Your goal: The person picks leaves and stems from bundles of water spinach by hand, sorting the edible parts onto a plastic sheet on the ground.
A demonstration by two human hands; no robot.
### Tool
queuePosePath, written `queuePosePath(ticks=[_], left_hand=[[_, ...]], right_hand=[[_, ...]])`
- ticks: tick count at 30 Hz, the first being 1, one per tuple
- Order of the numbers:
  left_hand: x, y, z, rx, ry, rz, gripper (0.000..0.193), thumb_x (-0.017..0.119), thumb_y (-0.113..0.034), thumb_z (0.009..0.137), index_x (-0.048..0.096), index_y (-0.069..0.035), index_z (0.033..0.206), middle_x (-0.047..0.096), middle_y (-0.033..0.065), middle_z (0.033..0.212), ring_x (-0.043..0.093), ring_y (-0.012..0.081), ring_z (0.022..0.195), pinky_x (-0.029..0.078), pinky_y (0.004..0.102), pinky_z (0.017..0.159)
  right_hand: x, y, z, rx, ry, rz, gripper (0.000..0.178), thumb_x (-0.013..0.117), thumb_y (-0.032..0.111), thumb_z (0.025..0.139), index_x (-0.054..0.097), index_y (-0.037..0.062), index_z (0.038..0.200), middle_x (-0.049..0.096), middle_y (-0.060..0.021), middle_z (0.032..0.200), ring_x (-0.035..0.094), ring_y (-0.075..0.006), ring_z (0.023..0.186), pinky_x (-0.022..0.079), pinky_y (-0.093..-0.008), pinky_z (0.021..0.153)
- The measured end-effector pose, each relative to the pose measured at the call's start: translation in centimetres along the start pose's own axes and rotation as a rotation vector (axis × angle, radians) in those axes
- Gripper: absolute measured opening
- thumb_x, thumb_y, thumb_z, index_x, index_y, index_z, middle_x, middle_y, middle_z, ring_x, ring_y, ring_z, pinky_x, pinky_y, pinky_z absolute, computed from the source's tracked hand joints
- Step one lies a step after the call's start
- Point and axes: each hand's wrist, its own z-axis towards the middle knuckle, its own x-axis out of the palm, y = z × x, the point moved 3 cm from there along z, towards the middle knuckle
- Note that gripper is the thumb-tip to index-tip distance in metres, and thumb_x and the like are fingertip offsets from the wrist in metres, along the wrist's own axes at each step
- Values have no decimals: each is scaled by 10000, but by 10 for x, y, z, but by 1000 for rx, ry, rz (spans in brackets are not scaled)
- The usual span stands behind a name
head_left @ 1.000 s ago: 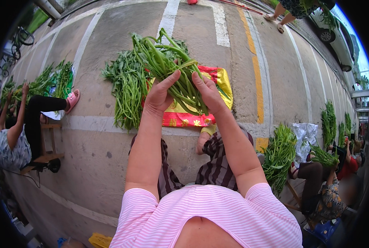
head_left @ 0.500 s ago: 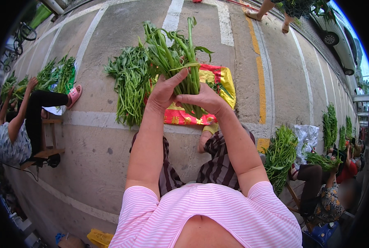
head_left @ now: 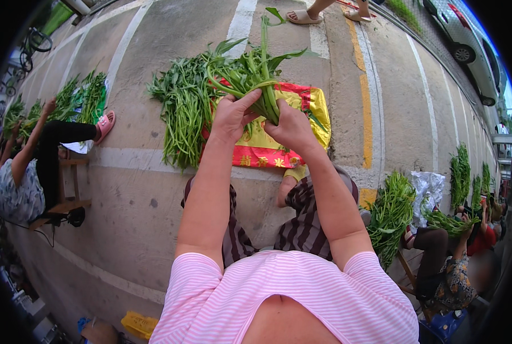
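Observation:
A bunch of water spinach (head_left: 255,80) is held out in front of me, leafy tips pointing away and cut stem ends toward me. My left hand (head_left: 233,119) is closed round the left side of the bunch, its thumb lying across the stems. My right hand (head_left: 291,127) grips the lower stem ends on the right, fingers partly hidden. One long stem sticks up above the others. Beneath the hands lies a flattened yellow and red sack (head_left: 320,114) on the pavement. A large pile of water spinach (head_left: 178,114) rests at its left.
To the left, a person (head_left: 18,178) sits on a wooden chair (head_left: 67,207) beside more greens. At right lie another heap of greens (head_left: 392,212) and silvery plastic (head_left: 428,192), near other seated people. Someone's sandalled feet (head_left: 305,17) stand at the top; a car (head_left: 468,49) is parked upper right.
The bunch has come lower and its stems fan out more. My right hand has shifted from across the front to the stem ends. The sandalled feet at the top have moved left.

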Motion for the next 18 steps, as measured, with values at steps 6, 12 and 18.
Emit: queuePosePath(ticks=[6,12,18], left_hand=[[-2,2,0,-11,-78,-111,271,577,-314,980,628,-67,1076,696,68,964,698,207,808,595,364,680],[-5,1,4,-106,-75,-252,426,503,-436,1003,582,-47,1158,673,117,1034,683,269,920,580,449,811],[-12,10,8,-312,-115,-98,633,622,-652,852,590,-74,1108,669,86,1026,672,246,948,563,442,816]], right_hand=[[3,-4,1,3,-9,90,388,689,229,751,555,-5,1030,670,-222,857,660,-410,847,517,-478,766],[5,-10,4,151,152,672,260,655,150,767,623,-22,959,642,-91,721,619,-187,629,497,-337,593],[-4,-7,5,282,150,895,134,645,113,801,629,-4,864,614,-43,687,572,-117,570,460,-270,526]])
